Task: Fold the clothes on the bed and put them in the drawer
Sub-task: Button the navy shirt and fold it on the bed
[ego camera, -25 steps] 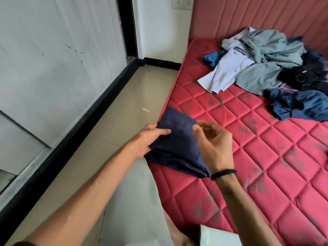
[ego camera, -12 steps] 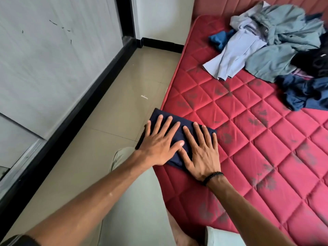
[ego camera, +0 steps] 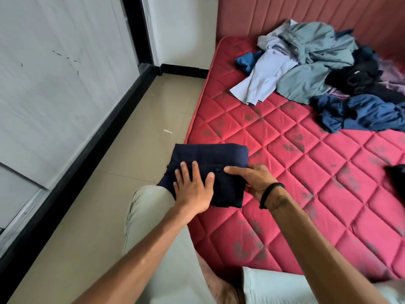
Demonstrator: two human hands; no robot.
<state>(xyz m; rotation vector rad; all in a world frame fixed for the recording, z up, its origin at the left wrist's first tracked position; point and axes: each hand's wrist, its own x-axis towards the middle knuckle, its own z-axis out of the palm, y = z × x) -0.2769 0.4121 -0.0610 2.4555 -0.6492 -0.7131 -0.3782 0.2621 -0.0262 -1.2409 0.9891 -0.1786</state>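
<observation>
One big red quilted mattress (ego camera: 306, 172) fills the right side of the view, running from the near edge up to a padded pink headboard (ego camera: 306, 14) at the far end, and a beige tiled floor (ego camera: 135, 119) runs along its left side beside a pale wall panel (ego camera: 54, 84) with a black skirting. Up at the far right of the mattress sits the heap of unfolded clothes (ego camera: 317, 62): grey-green pieces on top, a pale lilac garment (ego camera: 263, 80) spilling toward the near left, a small bright blue item (ego camera: 246, 61) on the heap's left, black fabric on the right and a crumpled dark blue garment (ego camera: 361, 113) at its near side. Well apart from that heap, at the near left edge of the mattress, lies the folded navy garment (ego camera: 210, 159), a neat rectangle with its left corner hanging just over the edge above the person's pale trouser knee (ego camera: 153, 207). Left hand (ego camera: 195, 189) is flat on top of it, fingers straight and slightly spread, pressing down. Right hand (ego camera: 252, 181), with a black band (ego camera: 271, 194) at the wrist, grips the garment's right side, thumb laid across the top near a small button (ego camera: 217, 169) and the fingers tucked under the fold. A tiny white scrap (ego camera: 167, 131) lies on the floor just left of the mattress.
</observation>
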